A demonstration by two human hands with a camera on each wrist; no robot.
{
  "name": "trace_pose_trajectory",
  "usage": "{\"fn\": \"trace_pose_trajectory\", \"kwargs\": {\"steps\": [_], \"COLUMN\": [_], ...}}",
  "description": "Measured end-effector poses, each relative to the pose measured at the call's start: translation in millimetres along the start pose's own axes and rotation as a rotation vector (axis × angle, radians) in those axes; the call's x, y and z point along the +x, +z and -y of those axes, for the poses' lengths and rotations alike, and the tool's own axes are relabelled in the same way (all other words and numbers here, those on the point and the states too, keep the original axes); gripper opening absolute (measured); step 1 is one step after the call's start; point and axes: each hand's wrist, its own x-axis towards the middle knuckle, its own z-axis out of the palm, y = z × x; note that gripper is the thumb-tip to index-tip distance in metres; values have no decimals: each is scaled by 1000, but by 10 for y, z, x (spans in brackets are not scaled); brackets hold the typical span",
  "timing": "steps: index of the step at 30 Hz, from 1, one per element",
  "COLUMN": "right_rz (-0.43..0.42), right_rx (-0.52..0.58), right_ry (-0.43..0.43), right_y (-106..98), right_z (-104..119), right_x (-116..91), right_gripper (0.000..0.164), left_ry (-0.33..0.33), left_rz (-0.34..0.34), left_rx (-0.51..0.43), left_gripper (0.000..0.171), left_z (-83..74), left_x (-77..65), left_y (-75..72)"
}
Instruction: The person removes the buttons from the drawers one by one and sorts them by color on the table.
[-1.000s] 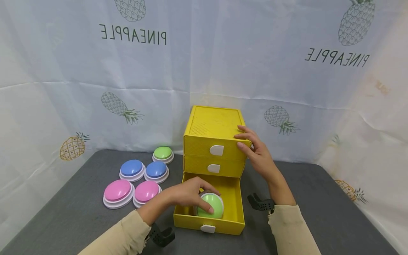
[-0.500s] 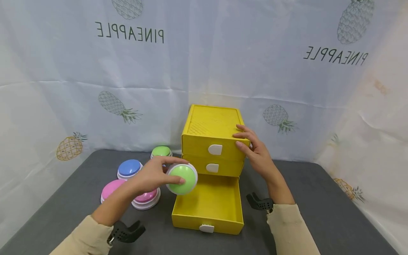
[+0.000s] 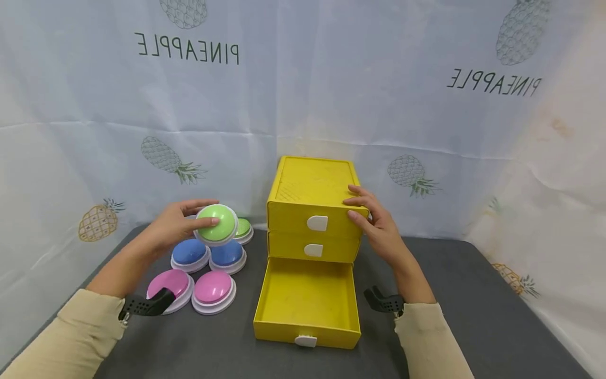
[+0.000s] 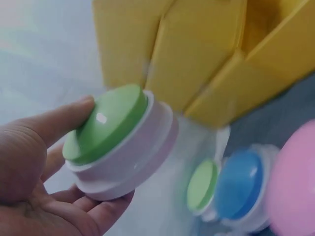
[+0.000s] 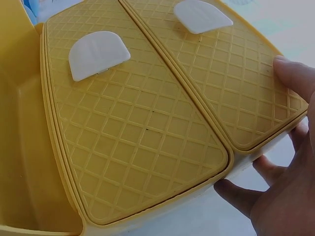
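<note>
My left hand (image 3: pixel 171 227) holds a green domed push button (image 3: pixel 213 220) with a white base, thumb on the dome and fingers under the base, raised above the other buttons at the left. In the left wrist view that green button is tilted on its side. A yellow drawer unit (image 3: pixel 314 181) stands in the middle with its bottom drawer (image 3: pixel 307 297) pulled out and nothing visible inside. My right hand (image 3: pixel 381 226) grips the unit's upper right corner, thumb on the front face and fingers round the side, as the right wrist view shows.
Below the held button sit two blue buttons (image 3: pixel 189 252) and two pink buttons (image 3: pixel 213 288) on the dark grey table (image 3: pixel 213 347). Behind them, another green button (image 3: pixel 243 228) is partly hidden. A white curtain (image 3: pixel 303 95) with printed pineapples hangs at the back.
The left hand has lifted the green button out of the bottom drawer and carried it left, over the other buttons. The right hand stays on the drawer unit.
</note>
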Motion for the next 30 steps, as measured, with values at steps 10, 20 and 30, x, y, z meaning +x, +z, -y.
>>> {"fn": "trace_pose_trajectory", "kwargs": {"steps": [10,20,30], "right_rz": [-11,-9,-4], "right_rx": [-6,-8,3], "right_ry": [-11,-30,-33], "right_y": [2,47,35], "right_z": [-5,-49,-32], "right_x": [-24,-14,6], "right_gripper": [28,27,28], "left_ry": [-78,-244,-341], "left_rz": [-128,-197,-78], "left_rx": [55,24,180], "left_gripper": [72,74,81], "left_z": [267,801,895], "left_x": [479,642,701], "left_y": [-156,-59,-25]}}
